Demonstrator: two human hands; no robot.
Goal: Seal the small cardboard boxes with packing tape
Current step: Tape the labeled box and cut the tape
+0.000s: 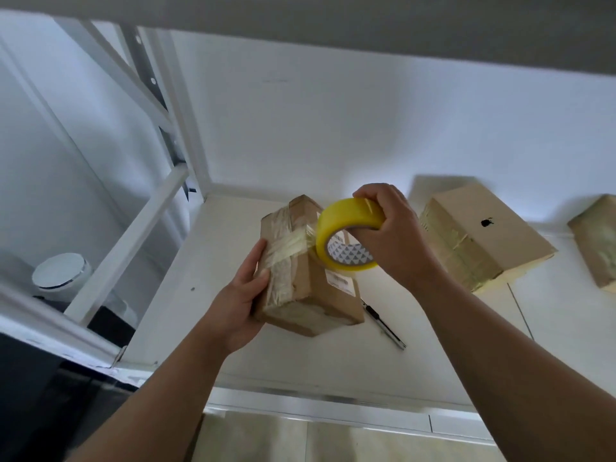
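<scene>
Cardboard box [310,288] under taping.
Left hand [240,305] grips the box end, thumb on the clear tape band [286,246]; right hand [390,235] curls its fingers around the yellow tape roll [346,225], pressed to the box beside that thumb.

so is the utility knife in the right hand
No, the right hand grips the yellow tape roll, while the utility knife lies on the white surface beside the cardboard box.
</scene>
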